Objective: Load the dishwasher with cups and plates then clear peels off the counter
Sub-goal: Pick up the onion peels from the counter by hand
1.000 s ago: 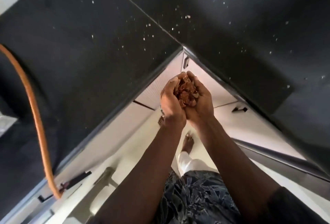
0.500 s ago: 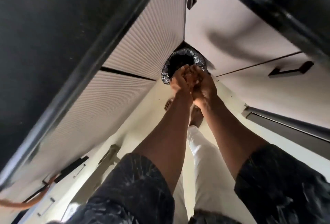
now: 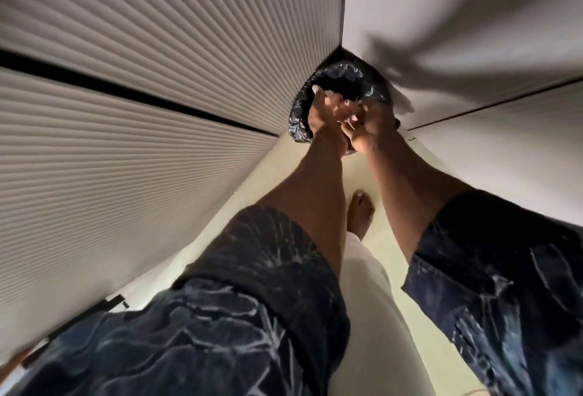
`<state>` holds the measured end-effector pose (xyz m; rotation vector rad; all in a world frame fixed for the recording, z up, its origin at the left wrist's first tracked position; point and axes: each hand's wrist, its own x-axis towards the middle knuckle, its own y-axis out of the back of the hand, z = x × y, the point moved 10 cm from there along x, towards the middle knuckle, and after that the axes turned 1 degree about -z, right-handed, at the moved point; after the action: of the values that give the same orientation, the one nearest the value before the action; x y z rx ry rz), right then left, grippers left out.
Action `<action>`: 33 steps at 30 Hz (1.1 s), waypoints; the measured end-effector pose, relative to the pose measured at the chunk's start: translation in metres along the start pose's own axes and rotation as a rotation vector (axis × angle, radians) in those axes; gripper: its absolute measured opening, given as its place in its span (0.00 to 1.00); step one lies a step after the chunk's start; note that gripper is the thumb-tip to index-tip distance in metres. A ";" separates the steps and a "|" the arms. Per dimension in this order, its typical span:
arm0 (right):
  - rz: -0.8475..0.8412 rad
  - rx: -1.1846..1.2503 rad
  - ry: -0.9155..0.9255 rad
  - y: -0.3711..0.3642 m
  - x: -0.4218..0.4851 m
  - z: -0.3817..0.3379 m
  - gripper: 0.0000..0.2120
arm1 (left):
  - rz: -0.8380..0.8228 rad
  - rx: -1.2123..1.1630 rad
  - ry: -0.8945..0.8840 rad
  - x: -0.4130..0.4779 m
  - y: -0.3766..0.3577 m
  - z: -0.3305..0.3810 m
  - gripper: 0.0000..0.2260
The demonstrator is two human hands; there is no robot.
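Observation:
My left hand (image 3: 320,118) and my right hand (image 3: 373,126) are pressed side by side directly over the mouth of a bin lined with a crinkled black bag (image 3: 298,118). The bin stands on the floor in the corner where two cabinet fronts meet. Pale bits of peel (image 3: 345,104) show between my hands, blurred by motion. My left hand's fingers reach up over the dark opening. The fingers of my right hand are too smeared to read. The inside of the bin is dark and mostly hidden behind my hands.
A ribbed cabinet front (image 3: 132,111) runs along the left, and smooth white cabinet doors (image 3: 473,17) stand on the right. My bare foot (image 3: 361,211) is on the pale floor (image 3: 378,316) below the bin. Neither the counter nor the dishwasher is in view.
I have bent down from the black counter with the cupped peels. My hands have lowered onto the bin's mouth, and the orange heap that showed between them is now only a few pale bits.

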<state>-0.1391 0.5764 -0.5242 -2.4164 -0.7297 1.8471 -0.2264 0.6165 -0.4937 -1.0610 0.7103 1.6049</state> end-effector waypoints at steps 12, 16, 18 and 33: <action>0.127 -0.502 0.108 0.000 -0.089 -0.041 0.16 | -0.090 0.310 -0.012 -0.098 0.007 0.040 0.22; -0.003 -1.215 0.314 -0.049 -0.176 -0.082 0.25 | -0.244 0.851 -0.294 -0.176 -0.013 0.089 0.18; -0.058 -1.503 0.502 -0.079 -0.219 -0.099 0.23 | -0.217 1.221 -0.603 -0.219 -0.026 0.130 0.13; 0.095 -1.792 1.325 -0.215 -0.482 -0.215 0.20 | -0.256 1.747 -1.423 -0.446 -0.094 0.294 0.26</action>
<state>-0.1114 0.6473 0.0407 -3.0600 -2.2673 -1.4648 -0.1892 0.7021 0.0408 1.1407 0.5481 0.5975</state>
